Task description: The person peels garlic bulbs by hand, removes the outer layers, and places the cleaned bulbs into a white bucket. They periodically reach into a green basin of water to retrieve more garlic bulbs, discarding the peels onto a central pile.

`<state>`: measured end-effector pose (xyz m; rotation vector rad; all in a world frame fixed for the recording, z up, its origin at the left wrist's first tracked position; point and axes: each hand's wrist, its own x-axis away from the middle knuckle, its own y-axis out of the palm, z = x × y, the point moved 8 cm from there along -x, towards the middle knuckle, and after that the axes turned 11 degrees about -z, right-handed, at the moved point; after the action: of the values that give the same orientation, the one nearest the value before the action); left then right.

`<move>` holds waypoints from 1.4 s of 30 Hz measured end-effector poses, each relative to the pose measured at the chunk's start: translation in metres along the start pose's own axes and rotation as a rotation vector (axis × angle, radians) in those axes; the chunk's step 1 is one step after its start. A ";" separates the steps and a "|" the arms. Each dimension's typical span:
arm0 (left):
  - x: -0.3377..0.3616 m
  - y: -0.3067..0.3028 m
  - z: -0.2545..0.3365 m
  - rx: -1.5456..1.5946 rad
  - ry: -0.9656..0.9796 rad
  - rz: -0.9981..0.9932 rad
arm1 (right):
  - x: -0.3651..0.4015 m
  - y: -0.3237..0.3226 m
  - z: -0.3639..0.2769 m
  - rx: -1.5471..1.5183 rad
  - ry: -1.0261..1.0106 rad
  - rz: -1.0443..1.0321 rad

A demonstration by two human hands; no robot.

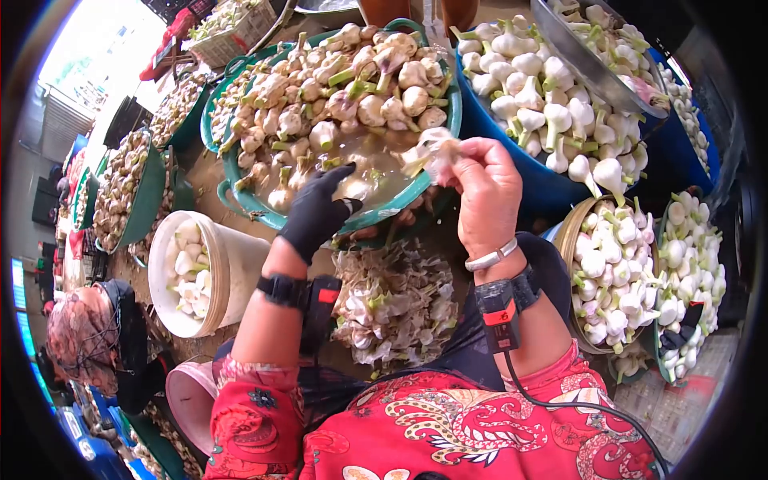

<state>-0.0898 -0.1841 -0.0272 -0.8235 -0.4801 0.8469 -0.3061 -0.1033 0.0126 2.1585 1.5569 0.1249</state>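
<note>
Right hand (pixel 488 192) pinches a half-skinned bulb (pixel 436 152) above the heaped green basin (pixel 454 112), gloved left hand (pixel 320 210) spread inside; blue tub (pixel 544 188) beside brims with peeled garlic.

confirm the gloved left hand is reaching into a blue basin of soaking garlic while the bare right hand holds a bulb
No: the head view shows the basin is green, not blue. The gloved left hand reaches into it; the bare right hand holds a bulb.

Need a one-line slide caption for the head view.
Gloved left hand reaches into a green basin of soaking garlic; bare right hand holds a bulb.
</note>
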 end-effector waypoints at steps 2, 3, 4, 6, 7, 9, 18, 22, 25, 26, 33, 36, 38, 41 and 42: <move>-0.023 0.028 -0.016 -0.081 -0.164 -0.289 | 0.001 -0.002 0.023 0.173 0.230 -0.093; -0.028 0.036 -0.022 -0.084 -0.212 -0.341 | 0.001 0.001 0.026 0.487 0.223 -0.130; -0.034 0.046 -0.029 -0.090 -0.261 -0.395 | 0.006 -0.002 0.033 0.491 0.282 -0.130; -0.039 0.056 -0.036 -0.069 -0.272 -0.400 | 0.007 -0.002 0.025 0.466 0.180 -0.072; -0.041 0.060 -0.043 -0.010 -0.314 -0.397 | 0.006 -0.001 0.023 0.464 0.173 -0.069; -0.041 0.050 -0.031 -0.033 -0.420 -0.413 | 0.005 -0.002 0.025 0.337 0.193 -0.035; 0.065 -0.006 -0.006 1.199 -0.210 -0.076 | 0.024 0.053 0.063 1.316 -0.056 -0.442; 0.139 -0.081 -0.057 0.896 -0.095 0.247 | 0.029 0.048 0.112 1.306 0.033 -0.484; 0.195 -0.146 -0.089 0.730 -0.285 0.481 | 0.034 0.055 0.117 1.068 0.204 -0.648; 0.214 -0.159 -0.111 0.640 -0.440 0.508 | 0.046 0.062 0.120 0.974 0.266 -0.820; 0.138 -0.128 -0.082 0.256 -0.290 0.273 | 0.067 0.070 0.110 1.058 0.358 -0.907; 0.050 -0.061 -0.035 -0.046 -0.183 0.002 | 0.057 0.079 0.097 0.817 0.189 -0.806; 0.009 -0.031 -0.027 -0.331 -0.063 -0.010 | 0.055 0.083 0.087 0.848 0.140 -0.796; -0.045 0.007 -0.073 -0.667 -0.021 0.012 | 0.047 0.072 0.088 0.976 0.202 -0.760; -0.056 0.009 -0.075 -0.618 -0.156 -0.107 | 0.046 0.067 0.099 0.940 0.183 -0.690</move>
<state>-0.0770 -0.2590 -0.0831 -1.2874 -0.9412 0.6684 -0.1981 -0.1095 -0.0551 2.0417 2.7507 -0.7966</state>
